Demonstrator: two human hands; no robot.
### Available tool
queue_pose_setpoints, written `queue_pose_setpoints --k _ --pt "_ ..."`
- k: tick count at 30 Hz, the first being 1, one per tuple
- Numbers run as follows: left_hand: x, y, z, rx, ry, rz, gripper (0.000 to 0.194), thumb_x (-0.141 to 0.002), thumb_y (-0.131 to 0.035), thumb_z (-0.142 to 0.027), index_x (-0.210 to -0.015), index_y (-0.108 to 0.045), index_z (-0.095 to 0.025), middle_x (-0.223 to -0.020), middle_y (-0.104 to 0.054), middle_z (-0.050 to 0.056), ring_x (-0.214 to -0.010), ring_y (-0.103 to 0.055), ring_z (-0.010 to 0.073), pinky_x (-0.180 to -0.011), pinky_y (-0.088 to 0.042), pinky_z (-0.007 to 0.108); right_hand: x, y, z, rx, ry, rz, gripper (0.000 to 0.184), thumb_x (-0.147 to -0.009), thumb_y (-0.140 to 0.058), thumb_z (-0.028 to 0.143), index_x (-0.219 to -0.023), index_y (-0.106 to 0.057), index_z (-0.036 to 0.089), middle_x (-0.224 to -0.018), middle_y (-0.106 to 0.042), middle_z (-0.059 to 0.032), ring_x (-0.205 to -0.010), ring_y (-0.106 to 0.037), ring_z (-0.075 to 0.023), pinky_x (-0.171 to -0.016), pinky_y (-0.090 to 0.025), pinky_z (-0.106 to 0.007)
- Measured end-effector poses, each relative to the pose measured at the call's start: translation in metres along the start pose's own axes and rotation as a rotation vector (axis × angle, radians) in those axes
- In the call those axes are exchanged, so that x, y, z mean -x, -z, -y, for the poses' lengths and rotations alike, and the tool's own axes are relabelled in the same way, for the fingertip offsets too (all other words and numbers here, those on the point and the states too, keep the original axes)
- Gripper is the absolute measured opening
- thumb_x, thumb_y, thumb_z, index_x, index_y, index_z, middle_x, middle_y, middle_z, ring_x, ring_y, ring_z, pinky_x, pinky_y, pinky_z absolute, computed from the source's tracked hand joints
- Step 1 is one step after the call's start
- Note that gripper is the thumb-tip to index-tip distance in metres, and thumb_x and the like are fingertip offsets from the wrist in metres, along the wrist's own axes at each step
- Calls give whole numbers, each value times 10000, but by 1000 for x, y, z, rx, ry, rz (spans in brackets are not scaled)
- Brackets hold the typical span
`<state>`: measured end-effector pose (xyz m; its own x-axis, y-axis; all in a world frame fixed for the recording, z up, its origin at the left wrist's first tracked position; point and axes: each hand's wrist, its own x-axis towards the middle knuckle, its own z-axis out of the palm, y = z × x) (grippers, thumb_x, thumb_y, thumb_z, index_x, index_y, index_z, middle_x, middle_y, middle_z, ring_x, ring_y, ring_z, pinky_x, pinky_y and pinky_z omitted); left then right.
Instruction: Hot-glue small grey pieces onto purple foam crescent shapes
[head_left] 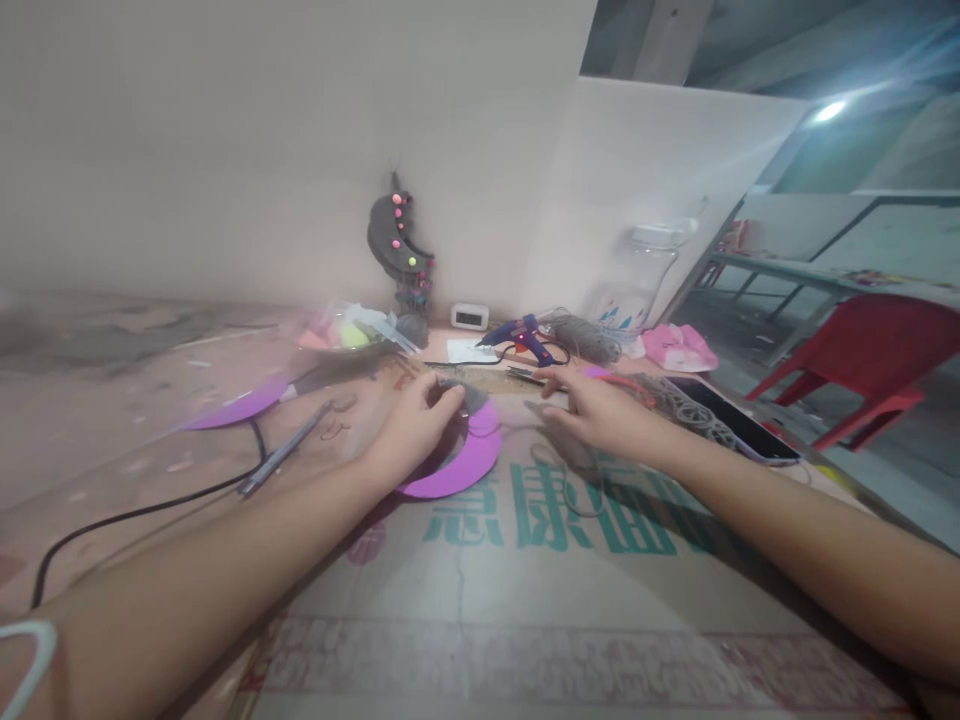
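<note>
A flat purple crescent (469, 462) lies on the printed cardboard, its upper part wrapped in grey yarn (474, 398). My left hand (427, 415) holds the crescent at its wrapped side, thumb and fingers closed on it and covering part of the edge. To the right, my right hand (589, 405) is above the cardboard, its thumb and fingers apart. Just beyond its fingertips lies a dark, thin, pointed item (523, 375), too blurred to name surely. A loose yarn strand (581, 508) loops on the cardboard below the right hand.
Behind stand a blue glue gun (525, 338), a grey yarn ball (589, 338), a small white digital clock (470, 317) and a clear bottle (637, 280). A finished-looking grey moon ornament (390, 235) leans on the wall. At right lies a phone (731, 420); at left, a pen (285, 450) and black cord (150, 515).
</note>
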<state>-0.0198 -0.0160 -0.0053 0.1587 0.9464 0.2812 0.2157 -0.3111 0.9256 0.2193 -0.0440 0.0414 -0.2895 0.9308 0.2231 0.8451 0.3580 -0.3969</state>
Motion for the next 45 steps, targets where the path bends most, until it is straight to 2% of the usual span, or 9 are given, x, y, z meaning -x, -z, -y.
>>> queue_pose_setpoints --k 5,8,11,14,17,21,26,34,45 --pt "1 -1 -3 42 -19 24 169 -812 -536 -340 -753 -532 -182 -692 -594 -20 -645 -532 131 -648 -403 247 11 -20 18 -650 -112 193 656 -826 -584 303 -1411 -289 278 -1459 -388 -133 -552 -576 -54 -523 -478 -249" --pt "2 -1 -6 35 -33 31 178 -815 -533 -343 -745 -533 -179 -698 -594 -19 -657 -532 132 -660 -402 246 13 -33 24 -811 -121 231 733 -795 -627 306 -1422 -251 255 -1353 -492 -132 -535 -560 -49 -503 -475 -238" --pt "2 0 -6 -1 -29 27 178 -816 -530 -336 -736 -536 -177 -681 -583 -20 -672 -536 136 -672 -396 251 12 -35 23 -723 -90 191 632 -801 -621 292 -1367 -364 183 -889 -641 -14 -550 -522 -80 -529 -452 -230" --pt "2 0 -6 -52 -18 28 164 -811 -525 -320 -733 -534 -176 -689 -593 -15 -680 -545 143 -672 -397 257 12 -30 20 -440 -35 108 239 -816 -605 298 -1011 -638 163 -656 -584 23 -590 -513 -106 -561 -408 -232" --pt "2 0 -6 -96 -1 55 144 -808 -518 -304 -745 -538 -176 -698 -611 -12 -665 -554 144 -667 -403 263 14 -26 23 -280 27 50 151 -823 -594 281 -764 -674 168 -713 -643 -13 -641 -535 -122 -589 -398 -241" --pt "4 0 -8 -126 -9 125 148 -826 -512 -320 -785 -542 -181 -667 -613 -24 -628 -562 140 -657 -414 269 17 -26 32 -264 134 -31 151 -838 -591 286 -812 -695 181 -715 -645 -12 -607 -502 -112 -559 -374 -230" --pt "7 0 -9 -116 20 184 173 -834 -507 -345 -781 -530 -183 -609 -609 -33 -576 -570 138 -592 -424 255 13 -27 30 -331 44 -119 209 -849 -567 341 -832 -679 166 -573 -518 28 -501 -412 -91 -479 -319 -218" --pt "6 0 -13 -40 65 210 155 -825 -496 -316 -749 -518 -183 -550 -582 -40 -511 -541 120 -519 -412 224 5 -31 -3 -271 -13 -30 214 -830 -574 347 -835 -678 160 -661 -587 1 -578 -475 -116 -536 -354 -237" --pt "7 -1 -15 -44 55 282 169 -820 -494 -267 -674 -458 -190 -520 -565 -47 -495 -540 102 -536 -412 215 3 -35 -5 -282 -26 -34 224 -831 -569 364 -851 -673 167 -688 -614 -8 -591 -499 -127 -554 -381 -245"
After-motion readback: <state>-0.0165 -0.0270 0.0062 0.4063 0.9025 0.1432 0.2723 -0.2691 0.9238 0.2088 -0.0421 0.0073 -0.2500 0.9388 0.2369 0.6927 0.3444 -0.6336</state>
